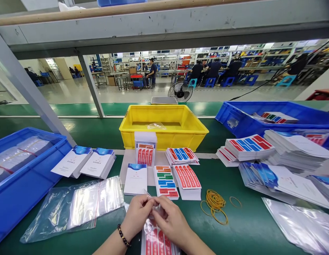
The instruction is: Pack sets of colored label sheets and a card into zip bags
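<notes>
My left hand (137, 213) and my right hand (170, 216) meet at the front middle of the green table, fingertips pinched on the top end of a clear plastic bag (154, 226). Inside the bag shows a sheet of red stickers (159, 242); its upper part is hidden by my fingers. Just beyond my hands lie a stack of white and blue booklets (136, 180), a multicoloured sticker sheet stack (166, 181) and a red sticker stack (187, 179). Behind them is a stack of red and blue stickers (182, 155). A filled bag (145, 152) leans against the yellow bin (164, 135).
Clear bags (95, 202) and two booklet stacks (98, 163) lie left, beside a blue bin (34, 170). Yellow rubber bands (214, 202) are at right, near more booklets (294, 180), plastic bags (299, 219) and another blue bin (307, 109). A metal shelf beam (164, 24) crosses above.
</notes>
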`<action>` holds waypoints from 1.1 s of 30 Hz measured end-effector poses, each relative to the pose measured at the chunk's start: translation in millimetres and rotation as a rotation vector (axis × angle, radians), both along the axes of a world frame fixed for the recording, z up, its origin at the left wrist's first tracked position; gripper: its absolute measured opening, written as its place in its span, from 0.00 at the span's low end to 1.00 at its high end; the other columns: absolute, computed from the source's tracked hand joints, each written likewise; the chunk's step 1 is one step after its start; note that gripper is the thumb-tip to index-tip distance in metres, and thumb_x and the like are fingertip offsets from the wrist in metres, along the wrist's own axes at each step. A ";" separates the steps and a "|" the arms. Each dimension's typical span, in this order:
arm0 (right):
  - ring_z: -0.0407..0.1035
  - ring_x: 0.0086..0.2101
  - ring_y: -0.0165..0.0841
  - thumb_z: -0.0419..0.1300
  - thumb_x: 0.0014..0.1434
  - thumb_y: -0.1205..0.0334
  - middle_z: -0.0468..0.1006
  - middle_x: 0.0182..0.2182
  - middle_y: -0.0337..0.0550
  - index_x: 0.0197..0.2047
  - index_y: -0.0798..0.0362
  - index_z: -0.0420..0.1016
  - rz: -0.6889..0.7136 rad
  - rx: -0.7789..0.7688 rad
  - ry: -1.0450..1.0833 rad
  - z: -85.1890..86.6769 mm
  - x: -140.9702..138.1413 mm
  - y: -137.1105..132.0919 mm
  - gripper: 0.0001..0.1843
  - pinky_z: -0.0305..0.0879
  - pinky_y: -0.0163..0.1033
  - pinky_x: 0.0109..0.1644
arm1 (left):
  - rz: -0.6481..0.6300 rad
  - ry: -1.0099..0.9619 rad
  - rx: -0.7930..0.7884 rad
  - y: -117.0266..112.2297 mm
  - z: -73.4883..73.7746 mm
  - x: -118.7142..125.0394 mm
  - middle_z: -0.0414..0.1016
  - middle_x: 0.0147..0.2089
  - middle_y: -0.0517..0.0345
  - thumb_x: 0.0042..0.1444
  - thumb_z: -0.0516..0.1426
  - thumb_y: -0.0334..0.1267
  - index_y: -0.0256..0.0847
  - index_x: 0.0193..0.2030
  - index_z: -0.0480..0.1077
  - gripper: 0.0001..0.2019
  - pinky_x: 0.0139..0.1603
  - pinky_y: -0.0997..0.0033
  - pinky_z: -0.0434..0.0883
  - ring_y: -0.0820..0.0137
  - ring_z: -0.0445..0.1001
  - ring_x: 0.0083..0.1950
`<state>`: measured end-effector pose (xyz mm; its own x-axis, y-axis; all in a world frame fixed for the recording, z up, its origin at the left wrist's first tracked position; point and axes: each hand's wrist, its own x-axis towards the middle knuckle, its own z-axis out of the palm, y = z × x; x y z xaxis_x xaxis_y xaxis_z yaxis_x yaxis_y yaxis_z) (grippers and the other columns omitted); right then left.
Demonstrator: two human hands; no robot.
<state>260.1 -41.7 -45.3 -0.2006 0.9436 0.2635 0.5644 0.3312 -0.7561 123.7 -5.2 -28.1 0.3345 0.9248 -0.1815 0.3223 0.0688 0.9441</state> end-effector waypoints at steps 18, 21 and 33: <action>0.57 0.23 0.32 0.43 0.57 0.71 0.65 0.21 0.43 0.21 0.53 0.60 -0.185 0.384 -0.406 -6.0 -7.4 -1.9 0.15 0.50 0.36 0.28 | -0.092 0.170 0.058 -6.3 -3.4 1.7 0.59 0.16 0.63 0.46 0.48 0.34 0.41 0.14 0.52 0.13 0.22 0.76 0.54 0.75 0.57 0.21; 0.58 0.24 0.33 0.43 0.57 0.71 0.65 0.21 0.43 0.21 0.53 0.60 -0.186 0.388 -0.399 -4.6 -6.9 -1.2 0.15 0.50 0.37 0.28 | -0.097 0.132 0.034 -5.9 -3.3 0.2 0.57 0.16 0.65 0.46 0.49 0.34 0.41 0.14 0.52 0.12 0.21 0.76 0.54 0.76 0.56 0.20; 0.57 0.21 0.26 0.52 0.58 0.53 0.62 0.18 0.32 0.20 0.52 0.57 0.190 -0.280 0.193 3.6 13.9 6.9 0.18 0.53 0.31 0.25 | -0.237 -0.121 -0.187 -5.0 1.0 -6.1 0.60 0.17 0.63 0.47 0.54 0.46 0.38 0.18 0.61 0.15 0.22 0.76 0.56 0.76 0.58 0.20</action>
<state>274.0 -34.8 -41.7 -0.3507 0.9351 0.0509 0.3515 0.1819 -0.9184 117.6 -10.1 -27.1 0.5661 0.7730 -0.2865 0.2359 0.1811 0.9547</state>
